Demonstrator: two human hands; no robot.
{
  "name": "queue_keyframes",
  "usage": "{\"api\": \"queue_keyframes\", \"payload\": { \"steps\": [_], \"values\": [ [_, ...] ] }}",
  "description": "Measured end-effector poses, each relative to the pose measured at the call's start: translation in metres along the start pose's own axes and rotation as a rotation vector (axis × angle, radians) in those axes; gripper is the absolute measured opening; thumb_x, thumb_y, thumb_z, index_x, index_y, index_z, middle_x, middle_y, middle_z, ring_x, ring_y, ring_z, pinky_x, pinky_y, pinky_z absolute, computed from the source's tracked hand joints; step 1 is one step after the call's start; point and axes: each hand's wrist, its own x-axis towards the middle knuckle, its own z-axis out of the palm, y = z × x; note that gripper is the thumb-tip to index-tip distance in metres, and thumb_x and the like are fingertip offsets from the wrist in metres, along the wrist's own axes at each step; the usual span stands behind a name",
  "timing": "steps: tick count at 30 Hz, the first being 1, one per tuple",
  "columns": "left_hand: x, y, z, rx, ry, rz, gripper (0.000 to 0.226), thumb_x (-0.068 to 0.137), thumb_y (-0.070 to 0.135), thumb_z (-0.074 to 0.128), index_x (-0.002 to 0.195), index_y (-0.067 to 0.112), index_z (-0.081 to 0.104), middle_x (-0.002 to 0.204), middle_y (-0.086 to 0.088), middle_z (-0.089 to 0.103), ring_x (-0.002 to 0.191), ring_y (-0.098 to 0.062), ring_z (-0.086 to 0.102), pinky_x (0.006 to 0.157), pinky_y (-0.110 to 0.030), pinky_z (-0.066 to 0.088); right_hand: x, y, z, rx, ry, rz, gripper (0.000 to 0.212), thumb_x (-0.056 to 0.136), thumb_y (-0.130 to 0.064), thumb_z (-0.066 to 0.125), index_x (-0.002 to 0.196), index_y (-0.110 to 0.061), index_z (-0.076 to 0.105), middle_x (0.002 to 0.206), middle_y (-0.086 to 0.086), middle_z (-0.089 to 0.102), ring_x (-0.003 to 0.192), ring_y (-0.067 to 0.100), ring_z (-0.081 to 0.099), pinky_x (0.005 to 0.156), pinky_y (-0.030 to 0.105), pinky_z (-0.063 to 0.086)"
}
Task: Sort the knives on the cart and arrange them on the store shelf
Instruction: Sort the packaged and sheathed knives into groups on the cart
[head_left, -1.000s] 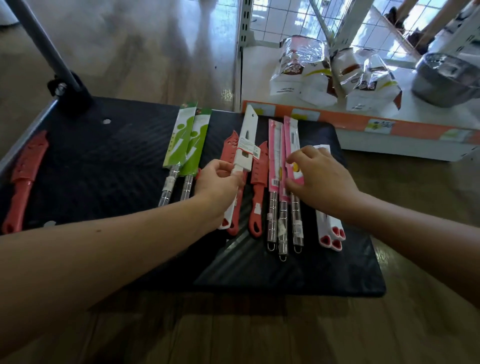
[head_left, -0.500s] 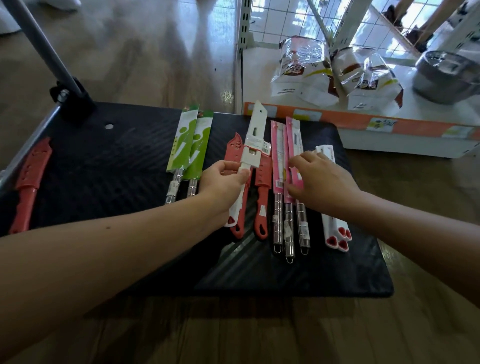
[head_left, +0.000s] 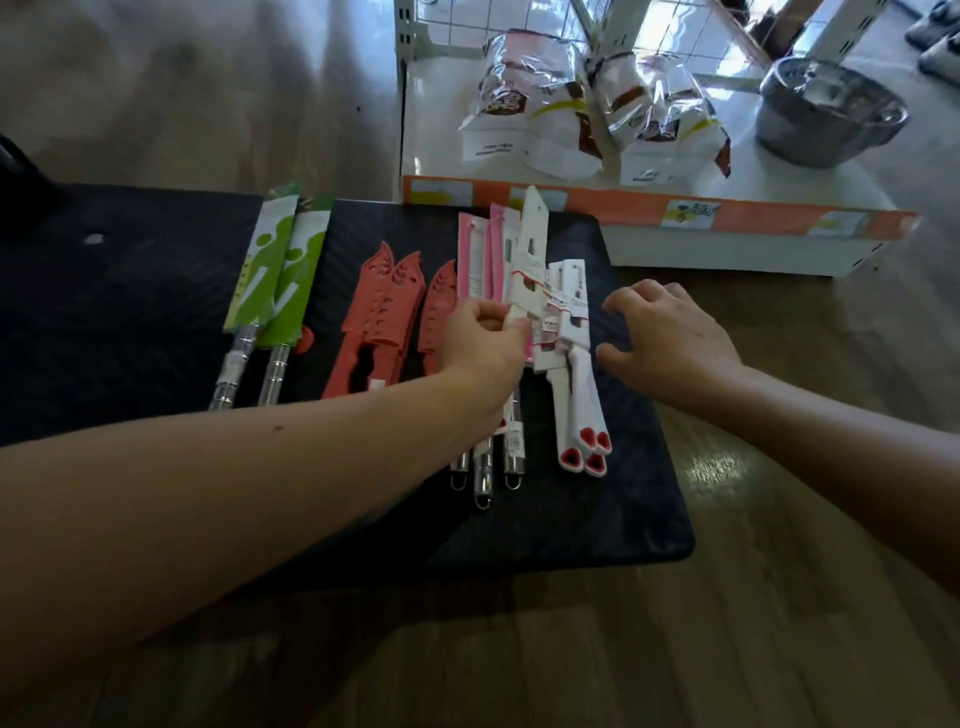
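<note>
Left hand (head_left: 483, 343) had carried the white-sheathed knife (head_left: 532, 244) rightward, off the red knives (head_left: 384, 312) and across the pink-carded knives (head_left: 472, 260). It was now just beside the white knives (head_left: 574, 364). Right hand (head_left: 670, 338) had come off the pink cards and hovered right of the white group, fingers loosely curled, holding nothing.

Left hand pinched the knife where sheath meets handle, blade end pointing away toward the shelf (head_left: 675, 218).

Step, as I read it: still sorting on the cart (head_left: 571, 519), joining this white knife to its own kind. No knives on the shelf yet.

Next move probably calls for:
- laying it parallel to the white pair, handles toward the person
- clearing the pink cards, since it overlapped them
- right hand likely squaring the group afterwards

Materials and shapes:
- white knives: glossy plastic sheaths and handles, red triangular insets in the butts, paper labels with red bands
- red knives: matte plastic, perforated blade guards, pointed tips
- pink and green-carded knives (head_left: 275, 275): flat card sleeves, round polished steel handles; pink ones end in wire hang loops
- cart deck: black, finely ribbed, rounded corner
- shelf: white board, orange price strip, holding crinkly snack bags (head_left: 524, 104) and a steel bowl (head_left: 826, 114)
</note>
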Motion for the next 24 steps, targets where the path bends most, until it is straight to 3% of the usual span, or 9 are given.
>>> {"api": "queue_keyframes", "payload": {
  "steps": [5, 12, 14, 18, 24],
  "values": [
    [-0.006, -0.006, 0.024, 0.092, 0.003, 0.040, 0.004, 0.092, 0.016, 0.055, 0.094, 0.017, 0.052, 0.079, 0.007, 0.053, 0.075, -0.008, 0.054, 0.064, -0.019, 0.045, -0.002, 0.020, 0.004, 0.043, 0.003, 0.023, 0.049, 0.088, -0.034, 0.056, 0.132, -0.017, 0.042, 0.134, 0.005, 0.045, 0.123, 0.024, 0.039, 0.091, 0.035, 0.042],
    [-0.018, -0.018, 0.037, 0.180, 0.003, -0.019, 0.013, 0.094, 0.016, 0.051, 0.107, 0.016, 0.049, 0.085, 0.009, 0.051, 0.074, -0.005, 0.049, 0.054, -0.013, 0.035, -0.008, 0.032, 0.008, 0.059, -0.034, 0.021, 0.048, 0.089, -0.034, 0.055, 0.132, -0.017, 0.042, 0.132, 0.005, 0.046, 0.123, 0.024, 0.039, 0.088, 0.035, 0.042],
    [-0.020, -0.020, 0.039, 0.225, -0.013, -0.010, 0.019, 0.093, 0.014, 0.052, 0.111, 0.017, 0.047, 0.100, 0.004, 0.054, 0.086, -0.011, 0.052, 0.058, -0.015, 0.038, -0.008, 0.031, 0.009, 0.065, -0.045, 0.018, 0.049, 0.089, -0.034, 0.055, 0.133, -0.017, 0.041, 0.131, 0.005, 0.046, 0.122, 0.023, 0.039, 0.087, 0.034, 0.041],
    [-0.024, -0.019, 0.038, 0.418, -0.093, 0.135, 0.033, 0.090, 0.007, 0.055, 0.120, 0.017, 0.046, 0.121, -0.003, 0.050, 0.105, -0.017, 0.053, 0.084, -0.026, 0.048, -0.013, 0.030, 0.012, 0.073, -0.085, -0.006, 0.048, 0.089, -0.033, 0.055, 0.133, -0.018, 0.041, 0.129, 0.004, 0.047, 0.120, 0.022, 0.041, 0.084, 0.032, 0.041],
    [-0.030, -0.022, 0.033, 0.482, -0.069, 0.225, 0.029, 0.092, -0.001, 0.045, 0.111, 0.018, 0.055, 0.120, -0.001, 0.040, 0.114, -0.017, 0.048, 0.093, -0.022, 0.042, -0.017, 0.027, 0.013, 0.081, -0.119, -0.025, 0.044, 0.090, -0.031, 0.055, 0.130, -0.017, 0.045, 0.127, 0.004, 0.049, 0.118, 0.021, 0.043, 0.080, 0.029, 0.038]
  ]
}}
